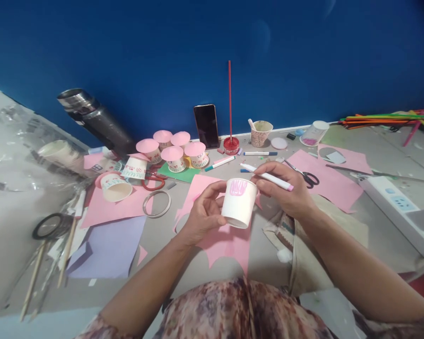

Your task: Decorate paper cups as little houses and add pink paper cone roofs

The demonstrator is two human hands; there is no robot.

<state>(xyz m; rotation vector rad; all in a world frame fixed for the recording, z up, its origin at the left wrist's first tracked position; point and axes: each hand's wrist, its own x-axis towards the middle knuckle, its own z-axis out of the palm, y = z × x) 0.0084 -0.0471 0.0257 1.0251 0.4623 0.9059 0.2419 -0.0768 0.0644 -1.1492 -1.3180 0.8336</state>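
Note:
A white paper cup (238, 209) with a pink scribbled patch near its upper edge is in my left hand (207, 212), fingers and thumb around its side. My right hand (284, 188) grips a white marker (272, 180) with a pink end, and its fingertips meet the cup's upper right edge. Beneath the cup lies cut pink paper (226, 254). To the left stand several decorated cups with pink cone tops (172, 154), some of them on a green sheet (183, 174). Other decorated cups lie tipped or stand nearby, one on its side (116, 187).
A phone (207, 126) leans on the blue wall beside a red stick in a round base (231, 146). Scissors (309, 179), a power strip (399, 202) and pink sheets lie right. Left are a dark flask (99, 120), a tape roll (157, 203) and purple paper (109, 249).

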